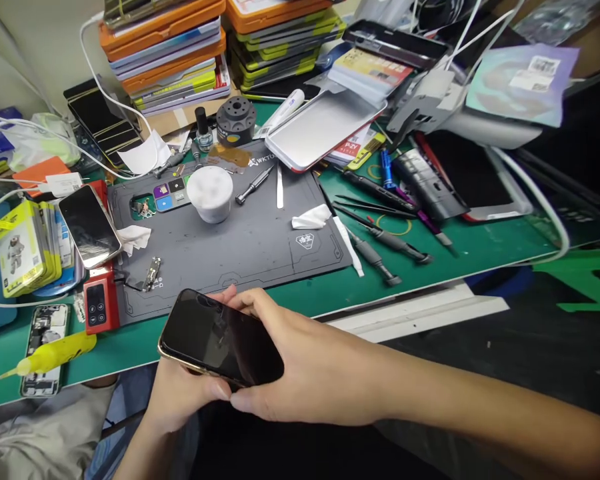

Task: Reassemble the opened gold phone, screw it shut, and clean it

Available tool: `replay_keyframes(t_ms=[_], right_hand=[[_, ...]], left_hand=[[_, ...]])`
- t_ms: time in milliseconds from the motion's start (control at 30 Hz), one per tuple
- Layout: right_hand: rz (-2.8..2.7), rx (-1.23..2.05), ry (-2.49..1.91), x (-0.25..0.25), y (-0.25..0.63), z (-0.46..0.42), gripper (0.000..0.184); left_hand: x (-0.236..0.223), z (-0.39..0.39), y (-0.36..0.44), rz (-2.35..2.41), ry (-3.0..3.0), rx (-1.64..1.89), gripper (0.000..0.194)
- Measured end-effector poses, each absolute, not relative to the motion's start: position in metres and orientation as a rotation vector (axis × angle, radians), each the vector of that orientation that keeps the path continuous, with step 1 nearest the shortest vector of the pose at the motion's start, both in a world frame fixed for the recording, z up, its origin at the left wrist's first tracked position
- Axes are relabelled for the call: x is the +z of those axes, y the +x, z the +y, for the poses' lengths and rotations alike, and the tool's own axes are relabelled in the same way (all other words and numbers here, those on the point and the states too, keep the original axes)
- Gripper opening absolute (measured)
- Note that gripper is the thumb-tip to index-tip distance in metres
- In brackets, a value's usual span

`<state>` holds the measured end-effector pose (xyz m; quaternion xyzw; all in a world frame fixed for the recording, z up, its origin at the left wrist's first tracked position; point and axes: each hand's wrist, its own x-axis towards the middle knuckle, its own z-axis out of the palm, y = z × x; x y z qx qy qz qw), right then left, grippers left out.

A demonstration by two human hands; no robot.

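A smartphone (pixel 220 340) with a dark screen and a gold edge is held in front of the bench, screen up. My left hand (pixel 180 393) grips it from below and along its near edge, the thumb on the side. Around its right end wraps my right hand (pixel 315 367), thumb on the near edge and fingers on the far edge. The two thumbs almost meet. Behind the phone lies a grey work mat (pixel 190 260), with a white tub (pixel 211 193) and a small circuit part (pixel 153 273) on it.
A red device (pixel 100 307), another phone (pixel 90 223), an opened phone (pixel 45 360) and a yellow bottle (pixel 55 353) with a thin tip are on the left. Screwdrivers (pixel 373 257) and tweezers (pixel 375 205) lie at the right. Boxes (pixel 165 60) are stacked behind. A person's clothing (pixel 75 427) shows at lower left.
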<state>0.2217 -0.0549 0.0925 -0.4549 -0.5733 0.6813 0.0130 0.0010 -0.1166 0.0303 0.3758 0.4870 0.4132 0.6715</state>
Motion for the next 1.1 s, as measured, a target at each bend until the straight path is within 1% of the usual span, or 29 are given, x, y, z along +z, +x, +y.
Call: replay_keyframes(t_ms=[67,167,233,367,500,567,633,700,800,1000,1100], right_hand=[[-1.815,2.102,-1.39,0.092,0.223,-0.052,0.093],[-1.836,2.061,-1.315,0.09,0.226,-0.046,0.088],[-1.886,2.015,-1.278,0.087,0.227,-0.043,0.086],[-2.024,1.909,-1.269,0.086,0.229,-0.043,0.09],[-2.086,1.832,-1.236,0.088,0.229,-0.048,0.083],[-2.101,1.823,-1.234,0.087,0.229,-0.05,0.085],[-2.103,1.847,-1.261,0.086,0.229,-0.049,0.09],[-2.087,1.859,-1.275,0.084,0.229,-0.046,0.093],[-2.049,1.864,-1.289,0.082,0.23,-0.041,0.09],[-2.038,1.875,-1.295,0.079,0.233,-0.036,0.086],[-2.068,1.852,-1.277,0.079,0.234,-0.038,0.087]], left_hand=[[0.025,-0.118,0.0,1.115,0.836,0.959,0.101],[0.02,-0.123,0.001,1.133,0.813,0.984,0.085],[0.018,-0.125,0.001,1.147,0.806,1.0,0.08],[0.018,-0.128,0.0,1.189,0.823,1.02,0.082],[0.026,-0.127,-0.004,1.262,0.874,1.027,0.09],[0.03,-0.124,-0.006,1.291,0.881,1.009,0.092],[0.029,-0.121,-0.006,1.291,0.87,0.989,0.088],[0.025,-0.118,-0.005,1.275,0.857,0.981,0.08],[0.018,-0.117,-0.004,1.263,0.832,0.98,0.07],[0.012,-0.119,-0.003,1.273,0.832,0.975,0.058],[0.014,-0.122,-0.005,1.275,0.849,0.945,0.058]])
